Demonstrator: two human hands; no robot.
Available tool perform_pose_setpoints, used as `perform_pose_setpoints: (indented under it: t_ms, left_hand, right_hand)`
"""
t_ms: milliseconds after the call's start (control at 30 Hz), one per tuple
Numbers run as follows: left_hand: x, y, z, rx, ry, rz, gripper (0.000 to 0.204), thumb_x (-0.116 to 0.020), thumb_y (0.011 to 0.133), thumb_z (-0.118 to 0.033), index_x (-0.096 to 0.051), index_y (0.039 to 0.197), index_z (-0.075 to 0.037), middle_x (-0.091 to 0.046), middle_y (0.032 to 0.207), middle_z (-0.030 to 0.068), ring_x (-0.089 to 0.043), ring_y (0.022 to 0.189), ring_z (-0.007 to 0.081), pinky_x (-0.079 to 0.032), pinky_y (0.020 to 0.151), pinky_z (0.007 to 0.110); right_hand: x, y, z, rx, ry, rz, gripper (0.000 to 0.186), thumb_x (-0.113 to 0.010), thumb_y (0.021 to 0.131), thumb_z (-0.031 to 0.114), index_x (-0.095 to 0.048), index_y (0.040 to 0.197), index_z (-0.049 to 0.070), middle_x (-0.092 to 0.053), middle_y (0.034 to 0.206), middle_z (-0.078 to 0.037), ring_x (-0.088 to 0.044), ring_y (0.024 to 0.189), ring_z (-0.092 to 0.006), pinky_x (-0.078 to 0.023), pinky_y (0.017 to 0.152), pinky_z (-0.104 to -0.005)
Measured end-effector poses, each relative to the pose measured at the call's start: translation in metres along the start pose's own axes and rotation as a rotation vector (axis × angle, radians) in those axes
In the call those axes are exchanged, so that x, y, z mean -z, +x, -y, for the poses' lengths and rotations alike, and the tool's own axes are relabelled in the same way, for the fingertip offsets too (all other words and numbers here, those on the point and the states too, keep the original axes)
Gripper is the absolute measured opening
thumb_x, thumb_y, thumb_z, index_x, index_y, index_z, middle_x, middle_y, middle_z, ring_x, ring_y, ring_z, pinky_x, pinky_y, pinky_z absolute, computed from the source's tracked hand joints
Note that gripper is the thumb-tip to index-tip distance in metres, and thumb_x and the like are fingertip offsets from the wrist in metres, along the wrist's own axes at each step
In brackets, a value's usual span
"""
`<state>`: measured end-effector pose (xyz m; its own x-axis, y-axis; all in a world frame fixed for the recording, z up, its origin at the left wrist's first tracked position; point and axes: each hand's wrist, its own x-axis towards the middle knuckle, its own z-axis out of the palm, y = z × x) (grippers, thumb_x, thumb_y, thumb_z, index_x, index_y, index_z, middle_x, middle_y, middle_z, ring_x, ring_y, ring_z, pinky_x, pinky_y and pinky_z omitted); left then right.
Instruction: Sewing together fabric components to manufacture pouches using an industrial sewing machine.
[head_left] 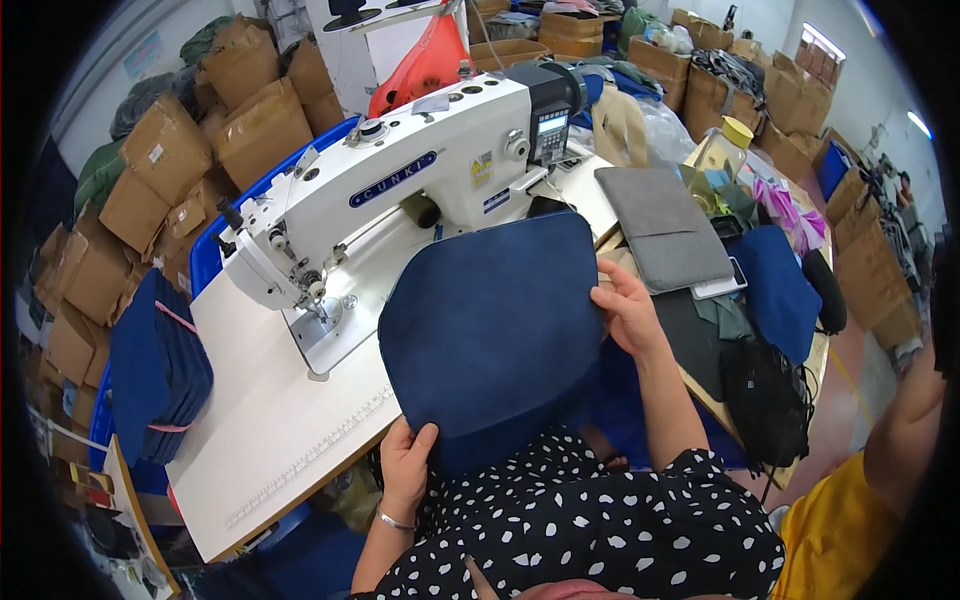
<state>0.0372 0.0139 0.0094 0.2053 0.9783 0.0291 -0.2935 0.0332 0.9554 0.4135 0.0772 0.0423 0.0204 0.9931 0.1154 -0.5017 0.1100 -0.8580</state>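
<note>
A dark blue fabric panel (pixel 495 330) with rounded corners and an edge seam is held up tilted over the front edge of the sewing table. My left hand (pixel 406 462) grips its lower left corner, thumb on top. At its upper right edge, my right hand (pixel 628 312) pinches the fabric between thumb and fingers. Behind the panel stands a white industrial sewing machine (pixel 400 170); its needle area (pixel 318 300) is left of the panel, apart from it. The panel hides part of the machine bed.
On the left edge sits a stack of blue pieces (pixel 165 365) tied with pink strips. To the right, a side table bears a grey fabric case (pixel 665 225), a phone (pixel 720 280) and a black bag (pixel 765 400). A person in a yellow shirt (pixel 835 530) is close at right.
</note>
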Motion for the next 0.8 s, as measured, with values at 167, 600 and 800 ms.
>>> perform_pose_setpoints:
  t_ms: [167, 600, 800]
  left_hand:
    - [0.006, -0.002, 0.007, 0.022, 0.012, 0.019, 0.038, -0.066, 0.1, -0.009, -0.06, 0.136, 0.002, -0.068, 0.128, 0.0072, -0.062, 0.115, 0.0153, -0.045, 0.105, 0.03]
    - [-0.003, -0.005, -0.054, -0.069, 0.005, -0.289, 0.065, -0.061, 0.098, 0.0, -0.032, 0.156, -0.002, -0.054, 0.145, 0.0123, -0.056, 0.126, 0.0188, -0.043, 0.109, 0.033]
    - [0.029, -0.034, -0.057, -0.598, 1.486, -0.563, 0.079, -0.069, 0.088, -0.004, -0.031, 0.157, 0.0, -0.051, 0.145, 0.0262, -0.049, 0.135, 0.0338, -0.038, 0.112, 0.045]
  right_hand:
    - [-0.002, -0.001, 0.002, -0.027, -0.052, -0.039, 0.051, -0.068, 0.095, 0.004, -0.054, 0.144, 0.004, -0.074, 0.107, -0.006, -0.069, 0.096, -0.0133, -0.054, 0.087, -0.0285]
    - [-0.051, 0.015, -0.008, -0.148, -0.155, 0.042, 0.057, -0.066, 0.097, 0.008, -0.047, 0.151, 0.006, -0.07, 0.122, -0.01, -0.068, 0.102, -0.0145, -0.054, 0.087, -0.0287]
    - [-0.092, 0.008, -0.049, 0.229, -1.053, 0.039, 0.042, -0.066, 0.095, 0.01, -0.062, 0.137, 0.006, -0.072, 0.12, -0.014, -0.069, 0.104, -0.0224, -0.054, 0.09, -0.0333]
